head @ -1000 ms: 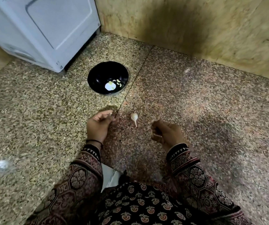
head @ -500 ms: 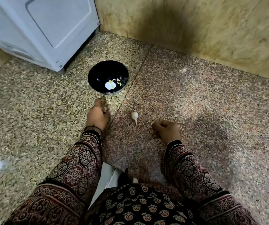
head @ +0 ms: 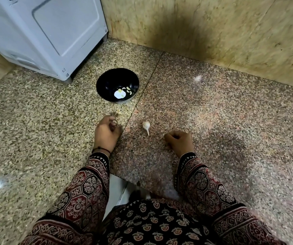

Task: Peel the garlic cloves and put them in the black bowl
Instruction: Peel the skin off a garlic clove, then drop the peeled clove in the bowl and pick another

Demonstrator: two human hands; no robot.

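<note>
Speckled floor (head: 139, 110) between garlic bulb (head: 146, 125) and black bowl (head: 109, 80)

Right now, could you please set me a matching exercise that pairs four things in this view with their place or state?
Things:
1. black bowl
2. garlic bulb
3. right hand
4. white appliance

Places or states:
A. lies alone on the floor, nearer the person than the bowl
B. stands at the far left
C. holds a few pale garlic pieces
D. fingers curled, to the right of the bulb

Pairs: 1-C, 2-A, 3-D, 4-B
</note>
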